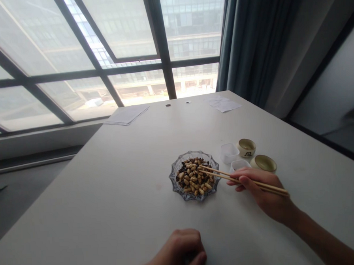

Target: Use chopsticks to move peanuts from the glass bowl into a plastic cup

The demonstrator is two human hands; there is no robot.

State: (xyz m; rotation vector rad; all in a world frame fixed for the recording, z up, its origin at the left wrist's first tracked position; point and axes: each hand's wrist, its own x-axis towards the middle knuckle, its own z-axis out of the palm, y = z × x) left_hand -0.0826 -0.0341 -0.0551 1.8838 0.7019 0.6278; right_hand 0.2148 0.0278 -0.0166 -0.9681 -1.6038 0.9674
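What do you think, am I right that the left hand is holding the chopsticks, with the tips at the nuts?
Not the left hand: the head view shows the right hand holding the chopsticks, with the tips at the nuts.

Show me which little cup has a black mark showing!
The farther cream cup: a black mark shows on its side. The nearer cream cup, the farther whitish cup and the nearer whitish cup show none.

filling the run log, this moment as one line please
right hand: holding chopsticks, tips at nuts | left hand: curled, palm hidden | nuts: heaped in glass bowl | tan cups: right of bowl
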